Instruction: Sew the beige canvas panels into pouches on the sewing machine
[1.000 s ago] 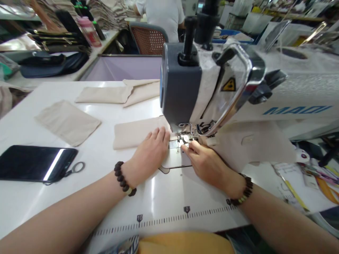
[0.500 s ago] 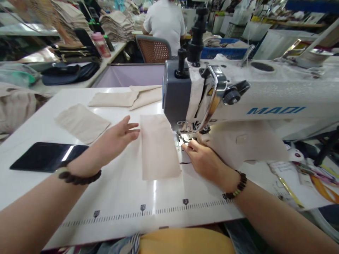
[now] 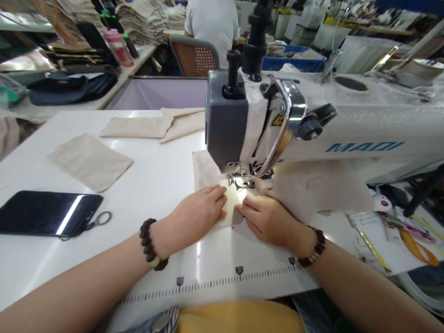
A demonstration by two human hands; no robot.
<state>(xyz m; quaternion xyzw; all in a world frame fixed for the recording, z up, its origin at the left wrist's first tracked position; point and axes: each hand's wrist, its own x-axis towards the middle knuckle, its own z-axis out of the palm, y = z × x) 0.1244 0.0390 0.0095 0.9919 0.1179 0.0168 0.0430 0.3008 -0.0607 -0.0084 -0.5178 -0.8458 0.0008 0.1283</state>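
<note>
A beige fabric piece (image 3: 204, 169) lies beside and partly at the presser foot (image 3: 244, 181) of the sewing machine (image 3: 227, 115). My left hand (image 3: 194, 212) rests over the piece, its fingers together and pressed on the cloth near the right edge. The hand covers much of the piece. Just right of that edge, my right hand (image 3: 268, 215) is closed with thumb and fingertips pinched in front of the foot. Whatever it pinches is too small or hidden to make out. Light from the machine falls between the hands.
A loose fabric piece (image 3: 92, 162) and folded fabric (image 3: 135, 127) lie left on the table. A black phone (image 3: 45, 212) sits near small scissors (image 3: 103, 218). More cloth (image 3: 319, 185) lies under the machine arm. A person (image 3: 212, 23) sits beyond, back turned.
My left hand has moved right from beside the fabric piece onto it. The piece has shifted right toward the presser foot. My right hand has drawn slightly nearer. The scissors have come into view.
</note>
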